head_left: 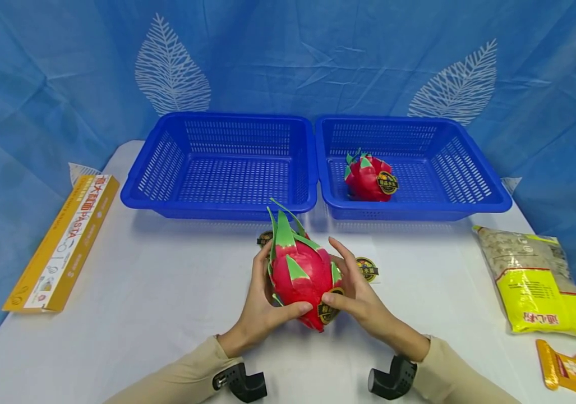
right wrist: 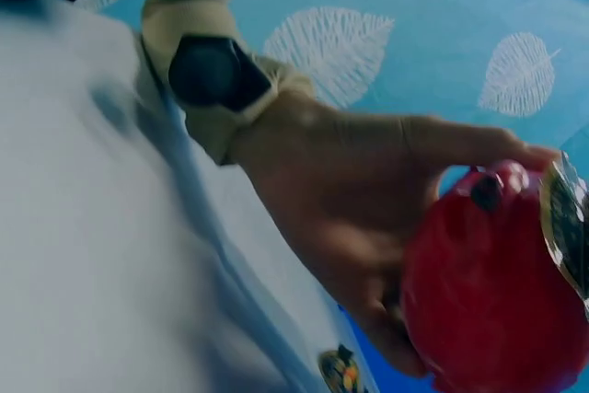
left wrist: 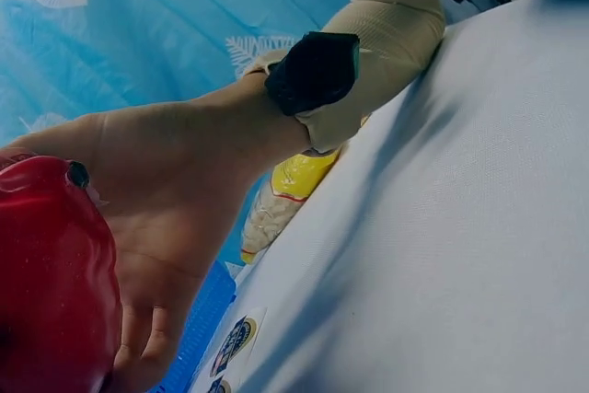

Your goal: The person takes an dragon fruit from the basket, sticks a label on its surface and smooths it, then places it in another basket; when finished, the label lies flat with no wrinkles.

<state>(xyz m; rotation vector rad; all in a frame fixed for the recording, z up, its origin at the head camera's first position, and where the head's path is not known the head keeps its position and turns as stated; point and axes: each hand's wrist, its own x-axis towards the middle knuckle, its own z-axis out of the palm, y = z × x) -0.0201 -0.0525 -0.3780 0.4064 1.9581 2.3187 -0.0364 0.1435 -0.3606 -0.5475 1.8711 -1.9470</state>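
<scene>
A red dragon fruit with green leaf tips is held between both hands above the white table. My left hand grips its left side, thumb across the front. On the other side my right hand holds it, with the thumb pressing the black and gold sticker on the lower right of the fruit. The sticker's edge stands partly off the skin in the right wrist view. The hands hide the fruit's far side. More such stickers lie behind the hands, one at the left and another at the right.
Two blue baskets stand at the back, left and right. The right one contains a stickered dragon fruit. A pasta box lies far left; a yellow pasta bag and an orange packet lie at the right.
</scene>
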